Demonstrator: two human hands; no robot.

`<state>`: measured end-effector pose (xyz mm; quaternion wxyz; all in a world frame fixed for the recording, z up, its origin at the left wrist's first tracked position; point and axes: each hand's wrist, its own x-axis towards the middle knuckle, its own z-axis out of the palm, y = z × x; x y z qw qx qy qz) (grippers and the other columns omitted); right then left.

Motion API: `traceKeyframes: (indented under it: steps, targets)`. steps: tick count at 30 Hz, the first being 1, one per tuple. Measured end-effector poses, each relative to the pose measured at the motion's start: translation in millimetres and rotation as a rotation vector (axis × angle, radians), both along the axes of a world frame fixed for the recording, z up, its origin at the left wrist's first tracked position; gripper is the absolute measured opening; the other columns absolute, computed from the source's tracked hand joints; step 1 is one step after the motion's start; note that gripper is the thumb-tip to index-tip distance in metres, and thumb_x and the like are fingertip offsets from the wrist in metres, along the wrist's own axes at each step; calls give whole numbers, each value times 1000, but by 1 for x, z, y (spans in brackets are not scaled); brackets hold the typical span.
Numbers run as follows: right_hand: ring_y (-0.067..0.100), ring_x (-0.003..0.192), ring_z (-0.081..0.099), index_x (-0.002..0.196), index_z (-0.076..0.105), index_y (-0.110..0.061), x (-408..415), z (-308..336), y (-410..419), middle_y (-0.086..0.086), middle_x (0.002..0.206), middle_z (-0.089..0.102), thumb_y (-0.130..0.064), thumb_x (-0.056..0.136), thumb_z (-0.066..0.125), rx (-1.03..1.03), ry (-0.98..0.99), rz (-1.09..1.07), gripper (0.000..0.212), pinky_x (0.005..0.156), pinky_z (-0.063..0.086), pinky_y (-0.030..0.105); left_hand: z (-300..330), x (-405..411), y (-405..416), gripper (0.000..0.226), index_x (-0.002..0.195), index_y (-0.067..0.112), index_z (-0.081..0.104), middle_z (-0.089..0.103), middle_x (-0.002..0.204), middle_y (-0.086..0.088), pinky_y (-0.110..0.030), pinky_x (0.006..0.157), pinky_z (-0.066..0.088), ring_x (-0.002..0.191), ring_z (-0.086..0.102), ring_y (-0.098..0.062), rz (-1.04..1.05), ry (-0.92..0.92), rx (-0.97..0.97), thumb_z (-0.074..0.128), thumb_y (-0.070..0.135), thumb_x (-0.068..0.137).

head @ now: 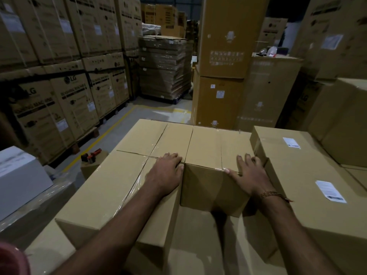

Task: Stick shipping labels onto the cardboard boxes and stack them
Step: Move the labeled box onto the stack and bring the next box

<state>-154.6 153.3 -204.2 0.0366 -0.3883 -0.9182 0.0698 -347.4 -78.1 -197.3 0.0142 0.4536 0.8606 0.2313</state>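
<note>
The plain brown taped cardboard box [212,155] sits in the middle of the stack, its near face exposed. The left hand [165,171] lies flat, fingers straight, against the box's left upper edge and on the neighbouring brown box [111,185]. The right hand [250,173] presses open-fingered on its right upper corner, gripping nothing. 2 white shipping labels [330,191] are stuck on the stacked brown boxes [297,175] just right.

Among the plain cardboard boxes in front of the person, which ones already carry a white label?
The two stacked boxes on the right: the upper box and the lower box. The middle box between both hands shows no label.
</note>
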Motion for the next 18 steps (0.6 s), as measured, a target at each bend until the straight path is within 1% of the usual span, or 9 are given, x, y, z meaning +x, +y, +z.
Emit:
traceKeyframes:
  steps: [2, 4, 6, 7, 9, 11, 12, 14, 18]
  targets:
    - [38, 162, 6, 170, 14, -23, 0, 2, 0, 9, 177, 11, -83, 96, 31, -17, 3, -4, 97, 128, 17, 57, 1, -1, 0, 47, 153, 18, 51, 45, 163, -5, -42, 127, 25, 155, 32, -27, -5, 1, -8, 44, 35, 110]
    - [37, 162, 9, 170, 15, -24, 1, 4, -2, 9, 177, 14, -84, 94, 36, -43, 51, -13, 99, 127, 21, 58, 4, -1, -1, 47, 153, 18, 51, 48, 161, -5, -43, 126, 29, 151, 37, -26, -17, 13, -14, 47, 35, 109]
    - [36, 162, 12, 170, 17, -24, 2, 6, -8, 9, 176, 17, -82, 94, 42, -63, 173, -33, 99, 126, 23, 57, 8, 0, -4, 49, 152, 20, 52, 53, 156, -3, -45, 122, 34, 146, 43, -23, -15, 24, 34, 53, 35, 106]
    - [35, 161, 15, 169, 20, -24, 4, 7, -12, 9, 175, 20, -80, 95, 43, -44, 239, -44, 96, 126, 24, 56, 10, 1, -6, 49, 151, 23, 53, 54, 155, -1, -47, 120, 37, 144, 45, -23, 0, 25, 82, 56, 37, 104]
    - [33, 158, 22, 163, 36, -23, 9, 13, -26, 10, 171, 31, -74, 98, 47, 33, 335, -48, 83, 124, 28, 54, 18, 6, -11, 50, 149, 28, 56, 56, 153, 4, -49, 117, 42, 142, 48, -21, 22, 24, 180, 59, 40, 101]
    - [29, 154, 28, 152, 54, -21, 14, 19, -44, 8, 163, 43, -62, 102, 54, 68, 399, -15, 65, 122, 32, 53, 26, 14, -17, 48, 147, 27, 59, 58, 151, 4, -48, 116, 43, 141, 50, -19, 1, 41, 244, 62, 39, 100]
    - [27, 153, 30, 147, 59, -21, 18, 23, -54, 7, 159, 47, -56, 103, 57, 68, 417, 5, 57, 121, 33, 51, 31, 20, -20, 48, 146, 26, 60, 59, 150, 3, -48, 116, 44, 141, 51, -19, -17, 46, 263, 62, 38, 100]
    - [23, 148, 35, 140, 65, -22, 27, 30, -74, 3, 151, 53, -48, 103, 61, 78, 425, 43, 46, 119, 35, 48, 44, 35, -27, 47, 146, 25, 61, 60, 149, 2, -50, 115, 44, 140, 52, -19, -51, 59, 293, 63, 37, 101]
    - [18, 133, 47, 131, 69, -23, 53, 39, -109, -3, 136, 61, -44, 102, 62, 105, 434, 98, 36, 115, 40, 42, 67, 70, -42, 44, 143, 24, 63, 63, 146, 2, -50, 114, 45, 135, 56, -19, -77, 75, 356, 65, 35, 100]
